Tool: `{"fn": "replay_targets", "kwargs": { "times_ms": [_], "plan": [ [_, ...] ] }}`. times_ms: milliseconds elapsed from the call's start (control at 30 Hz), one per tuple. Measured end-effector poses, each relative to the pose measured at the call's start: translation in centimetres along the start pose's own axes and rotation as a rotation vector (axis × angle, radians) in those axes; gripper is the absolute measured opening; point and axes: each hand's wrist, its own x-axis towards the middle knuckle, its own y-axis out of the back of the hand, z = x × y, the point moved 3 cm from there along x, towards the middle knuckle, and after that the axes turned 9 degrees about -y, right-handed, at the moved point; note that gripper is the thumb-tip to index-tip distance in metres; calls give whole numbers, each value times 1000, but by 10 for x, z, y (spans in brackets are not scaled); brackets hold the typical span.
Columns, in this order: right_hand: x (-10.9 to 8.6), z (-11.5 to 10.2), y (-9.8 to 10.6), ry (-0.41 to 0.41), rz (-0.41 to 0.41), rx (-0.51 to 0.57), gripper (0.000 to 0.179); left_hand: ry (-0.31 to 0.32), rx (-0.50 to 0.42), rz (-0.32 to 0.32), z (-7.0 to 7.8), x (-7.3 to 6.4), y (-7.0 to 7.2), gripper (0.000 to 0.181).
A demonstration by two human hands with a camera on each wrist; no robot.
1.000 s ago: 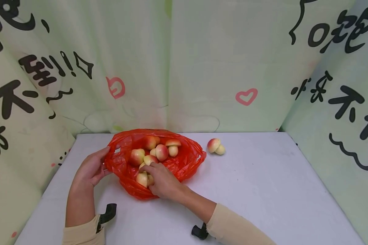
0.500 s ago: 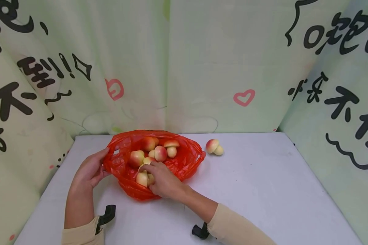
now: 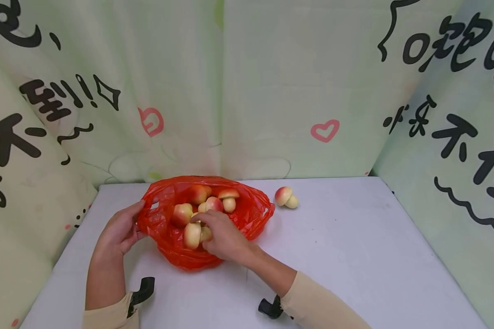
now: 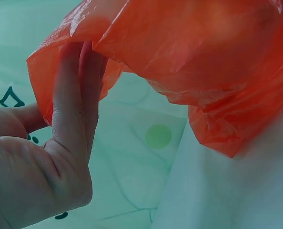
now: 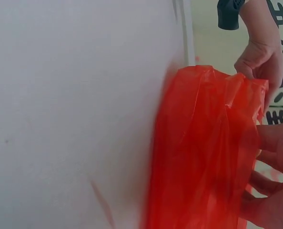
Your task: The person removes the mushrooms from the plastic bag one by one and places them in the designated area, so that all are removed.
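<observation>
A red plastic bag (image 3: 173, 253) sits with its mouth wide at the back left of the table. Several toy mushrooms, cream with a red blush, lie inside it, among them one with a flat cap (image 3: 229, 201). My left hand (image 3: 121, 228) grips the bag's left rim; in the left wrist view its fingers (image 4: 70, 105) reach behind the film. Inside the bag my right hand (image 3: 226, 237) pinches a pale mushroom (image 3: 192, 235) near the front rim. The right wrist view has the bag's side (image 5: 203, 157) hiding that mushroom, with some fingers (image 5: 270, 138) at its edge.
One more mushroom (image 3: 286, 197) lies on the white table (image 3: 346, 256), right of the bag. Pale green curtains (image 3: 267, 91) with black lettering stand behind and at both sides. Black camera mounts (image 3: 142, 291) sit at both wrists.
My right hand has shifted slightly right within the bag, and the pale mushroom has come up with it. The left hand keeps its hold on the rim. The head view has drifted a little.
</observation>
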Motion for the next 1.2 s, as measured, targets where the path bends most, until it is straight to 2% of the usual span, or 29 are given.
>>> {"fn": "replay_targets", "kwargs": {
  "times_ms": [600, 900, 1200],
  "plan": [
    [-3, 3, 23, -4, 73, 72, 54, -9, 8, 8, 0, 0, 0, 74],
    [-4, 4, 30, 28, 95, 98, 52, -5, 11, 16, 0, -1, 0, 72],
    [-8, 10, 42, 4, 128, 129, 54, -7, 8, 10, 0, 0, 0, 73]
  ]
}}
